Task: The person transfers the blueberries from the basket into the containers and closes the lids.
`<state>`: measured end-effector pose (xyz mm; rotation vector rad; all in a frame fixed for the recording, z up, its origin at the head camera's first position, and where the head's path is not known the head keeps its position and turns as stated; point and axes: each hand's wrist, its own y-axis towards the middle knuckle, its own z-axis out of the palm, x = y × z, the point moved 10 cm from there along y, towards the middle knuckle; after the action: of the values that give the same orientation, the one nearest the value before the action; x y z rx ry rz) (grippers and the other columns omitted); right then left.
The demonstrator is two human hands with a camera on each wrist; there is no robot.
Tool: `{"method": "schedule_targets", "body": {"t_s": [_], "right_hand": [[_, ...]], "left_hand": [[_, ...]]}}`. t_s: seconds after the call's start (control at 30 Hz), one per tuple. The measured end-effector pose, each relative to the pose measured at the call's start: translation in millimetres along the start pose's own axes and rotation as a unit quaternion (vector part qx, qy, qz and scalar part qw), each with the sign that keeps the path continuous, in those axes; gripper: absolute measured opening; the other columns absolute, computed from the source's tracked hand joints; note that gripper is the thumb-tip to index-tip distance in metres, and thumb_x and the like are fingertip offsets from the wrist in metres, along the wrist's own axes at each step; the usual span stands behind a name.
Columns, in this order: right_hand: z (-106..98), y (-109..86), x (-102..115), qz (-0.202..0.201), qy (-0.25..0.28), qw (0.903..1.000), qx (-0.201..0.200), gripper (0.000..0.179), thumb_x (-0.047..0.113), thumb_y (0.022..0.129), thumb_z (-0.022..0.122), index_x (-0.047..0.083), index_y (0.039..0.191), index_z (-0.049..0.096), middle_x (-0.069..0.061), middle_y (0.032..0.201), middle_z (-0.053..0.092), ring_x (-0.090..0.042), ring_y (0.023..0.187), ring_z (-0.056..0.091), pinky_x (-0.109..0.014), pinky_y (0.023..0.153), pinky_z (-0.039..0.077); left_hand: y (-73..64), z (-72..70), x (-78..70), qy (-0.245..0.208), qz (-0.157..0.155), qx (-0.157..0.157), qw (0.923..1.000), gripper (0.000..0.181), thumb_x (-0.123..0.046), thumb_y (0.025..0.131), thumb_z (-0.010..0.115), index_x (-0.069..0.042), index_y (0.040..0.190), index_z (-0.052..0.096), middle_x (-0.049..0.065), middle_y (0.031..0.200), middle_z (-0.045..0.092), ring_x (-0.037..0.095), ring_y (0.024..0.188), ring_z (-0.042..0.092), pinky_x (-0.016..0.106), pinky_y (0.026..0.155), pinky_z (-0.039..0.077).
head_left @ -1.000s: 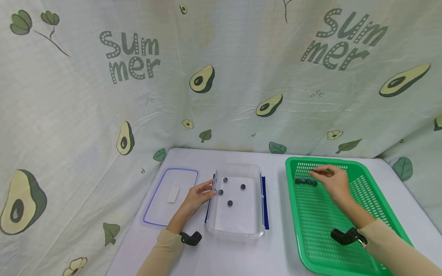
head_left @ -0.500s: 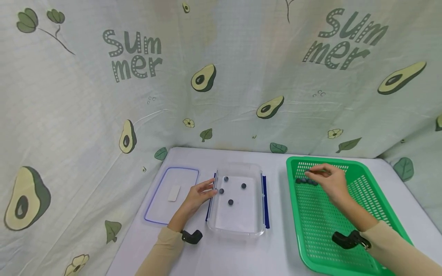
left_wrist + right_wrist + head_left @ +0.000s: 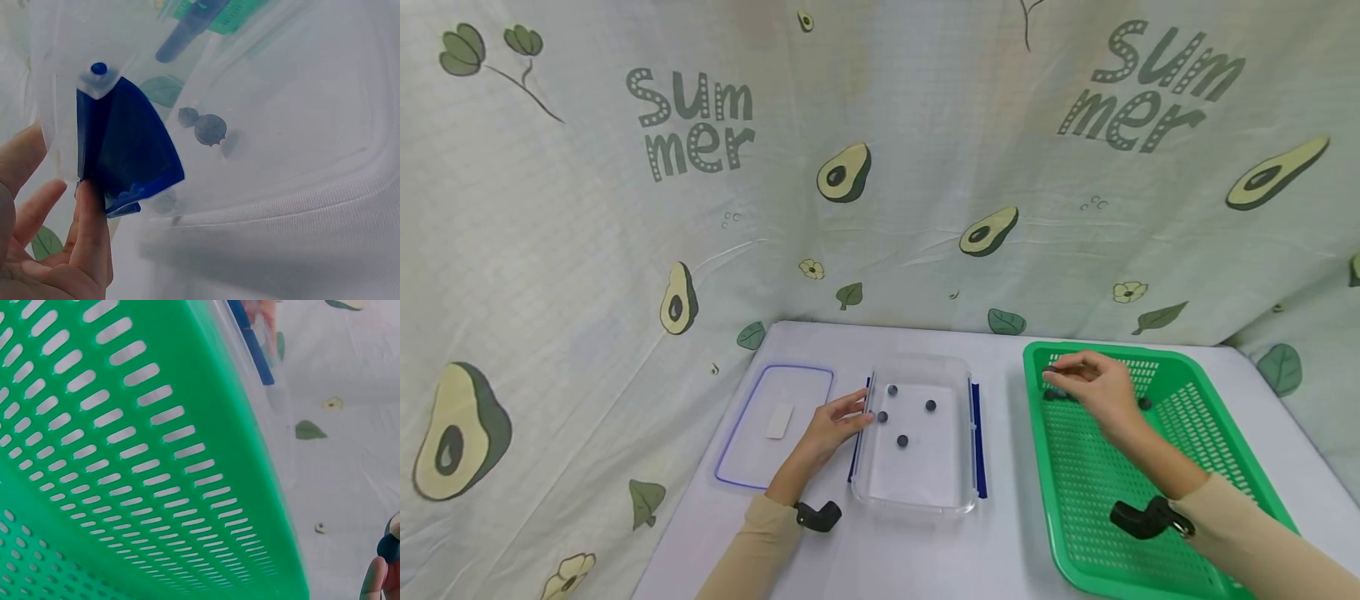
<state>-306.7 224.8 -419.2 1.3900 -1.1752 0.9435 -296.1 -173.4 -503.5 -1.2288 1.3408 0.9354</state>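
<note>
Green plastic basket (image 3: 1043, 483) at three o'clock from the clear container (image 3: 917, 493); over its eleven o'clock corner the right hand (image 3: 1097, 387) pinches a dark blueberry (image 3: 388, 549) between thumb and fingers, partly hiding other blueberries (image 3: 1049, 395) on the bottom. The basket's near wall and the three o'clock blue clip (image 3: 980, 450) stand between that berry and four blueberries (image 3: 902, 441) in the container. Loosely spread, the left hand's (image 3: 830, 433) fingers touch the nine o'clock blue clip (image 3: 131, 150); beyond lies a blue-edged lid (image 3: 778, 422).
</note>
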Motion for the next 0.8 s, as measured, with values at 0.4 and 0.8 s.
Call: {"method": "schedule_targets", "body": {"t_s": [0.4,0.8], "right_hand": [[30,9.2,9,0.003,-0.02,0.9996,0.02,0.021,0.008,0.087,0.078,-0.004,0.099,0.067,-0.011,0.103,0.068,-0.006,0.089,0.068,-0.023,0.078,0.057],[69,25.3,16,0.001,0.011,0.999,0.043,0.03,0.005,0.086,0.078,-0.015,0.103,0.063,-0.008,0.105,0.062,-0.008,0.089,0.068,-0.022,0.079,0.056]], "left_hand": [[-0.4,-1.8,0.8,-0.001,-0.002,0.0,1.0,0.052,-0.007,0.092,0.071,-0.002,0.141,0.055,0.024,0.132,0.058,0.036,0.116,0.059,0.046,0.101,0.047],[0.3,-3.0,2.7,-0.006,0.001,0.011,0.9999,0.055,-0.01,0.092,0.073,-0.001,0.142,0.053,0.025,0.133,0.057,0.036,0.117,0.059,0.044,0.1,0.047]]}}
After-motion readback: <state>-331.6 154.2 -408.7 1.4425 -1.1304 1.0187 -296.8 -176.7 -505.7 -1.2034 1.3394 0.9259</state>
